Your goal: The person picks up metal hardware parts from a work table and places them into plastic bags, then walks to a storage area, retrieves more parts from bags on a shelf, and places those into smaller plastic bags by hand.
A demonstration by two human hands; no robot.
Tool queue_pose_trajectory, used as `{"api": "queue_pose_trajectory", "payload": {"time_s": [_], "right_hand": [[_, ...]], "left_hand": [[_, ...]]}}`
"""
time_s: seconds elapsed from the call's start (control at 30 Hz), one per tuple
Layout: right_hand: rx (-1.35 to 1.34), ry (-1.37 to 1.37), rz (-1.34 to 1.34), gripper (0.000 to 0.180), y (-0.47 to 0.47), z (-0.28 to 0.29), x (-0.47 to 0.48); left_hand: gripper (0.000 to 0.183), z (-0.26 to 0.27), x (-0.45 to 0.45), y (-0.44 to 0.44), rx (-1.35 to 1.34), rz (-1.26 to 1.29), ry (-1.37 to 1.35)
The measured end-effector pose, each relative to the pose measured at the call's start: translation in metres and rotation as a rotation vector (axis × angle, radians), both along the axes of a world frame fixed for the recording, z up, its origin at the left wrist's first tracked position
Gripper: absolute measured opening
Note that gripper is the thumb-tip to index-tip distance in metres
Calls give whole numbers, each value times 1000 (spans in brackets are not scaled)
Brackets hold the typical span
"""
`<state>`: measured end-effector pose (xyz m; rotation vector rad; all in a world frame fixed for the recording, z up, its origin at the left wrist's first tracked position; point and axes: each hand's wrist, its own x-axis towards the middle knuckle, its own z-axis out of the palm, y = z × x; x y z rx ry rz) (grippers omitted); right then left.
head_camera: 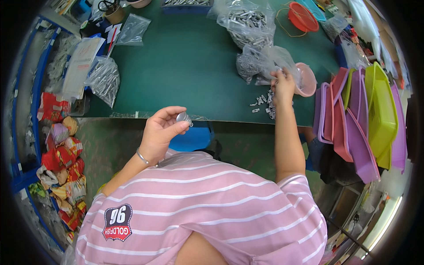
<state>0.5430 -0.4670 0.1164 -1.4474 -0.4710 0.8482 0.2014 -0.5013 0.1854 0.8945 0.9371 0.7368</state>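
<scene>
My left hand [160,132] is near the table's front edge, wearing a silver bangle. Between its thumb and fingers it grips a small, round silver metal piece [182,117] with what looks like a small ring at its lower end. My right hand [284,86] reaches over the table to the right, its fingertips at a crumpled clear plastic bag [281,56]. Whether those fingers pinch the bag or a small part in it is not clear. Loose small metal clasps [271,105] lie beside that wrist. A bag of metal rings [249,64] rests just left of my right hand.
Behind stands a large bag of metal parts [250,29]. A pink bowl [306,79] sits right of my right hand, a red basin [301,16] farther back. Stacked plastic trays [377,116] crowd the right edge. Another bag of metal parts [104,79] lies at left.
</scene>
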Motion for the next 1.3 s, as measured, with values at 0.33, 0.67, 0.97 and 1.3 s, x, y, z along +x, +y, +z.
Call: {"api": "queue_pose_trajectory", "payload": {"time_s": [0.33,0.67,0.97,1.3], "right_hand": [[383,-281,801,33,-52,47,-163],[442,7,736,28,-56,37,-166],[306,1069,834,42,-55,42,-156],[443,-809,732,17,-15,38,-161]], "left_hand": [[35,4,7,4,485,-61,116],[35,10,7,3,583,-61,34],[22,1,4,10,41,48,-12],[41,-79,-22,13,-845,-157,-907]]}}
